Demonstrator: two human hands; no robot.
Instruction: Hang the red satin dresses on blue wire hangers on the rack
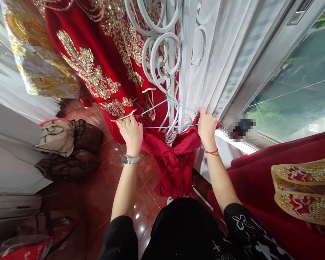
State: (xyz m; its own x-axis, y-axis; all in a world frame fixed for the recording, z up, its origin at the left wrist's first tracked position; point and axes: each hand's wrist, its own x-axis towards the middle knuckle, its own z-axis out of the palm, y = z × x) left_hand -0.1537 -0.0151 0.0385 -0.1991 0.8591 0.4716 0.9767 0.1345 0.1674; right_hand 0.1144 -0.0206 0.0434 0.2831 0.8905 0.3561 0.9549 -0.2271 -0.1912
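Note:
A plain dark red dress [176,159] hangs in front of me on a thin light-blue wire hanger [169,126]. The hanger's hook reaches up to the white scrolled metal rack [166,54]; whether it rests on a scroll I cannot clearly tell. My left hand [131,131] is closed around the dress's left shoulder at that end of the hanger. At the opposite shoulder, my right hand [206,126] grips the red cloth and hanger end. Both hands' fingertips are partly hidden by the cloth.
Red garments with gold sequins [89,68] hang at upper left, beside a gold patterned one [40,54]. Bags [59,137] lie on the red tiled floor [146,169]. A window [289,86] and another red embroidered garment [300,180] are on the right.

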